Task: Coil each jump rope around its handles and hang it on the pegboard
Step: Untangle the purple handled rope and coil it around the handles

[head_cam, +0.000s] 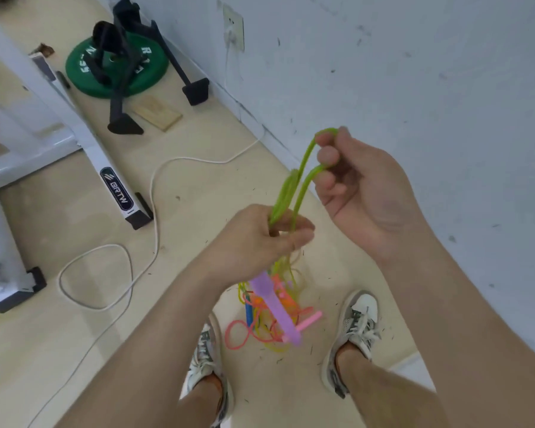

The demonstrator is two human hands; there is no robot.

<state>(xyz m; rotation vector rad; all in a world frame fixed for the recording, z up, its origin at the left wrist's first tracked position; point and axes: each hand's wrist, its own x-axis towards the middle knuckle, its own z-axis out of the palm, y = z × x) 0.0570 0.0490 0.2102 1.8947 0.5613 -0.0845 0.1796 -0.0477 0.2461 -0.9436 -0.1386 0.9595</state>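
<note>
A lime green jump rope (294,186) stretches in loops between my two hands in the head view. My left hand (260,239) grips the bunched loops, and a purple handle (275,307) hangs down below it. My right hand (352,186), higher and to the right, pinches the top bend of the green rope with curled fingers. On the floor between my feet lies a tangled pile of other ropes (266,325) in pink, orange, yellow and blue. No pegboard is in view.
A white wall (414,72) runs along the right. A white cable (142,236) snakes across the beige floor. A green weight plate (118,66) with a black stand sits at the back, and a white machine frame (74,128) fills the left.
</note>
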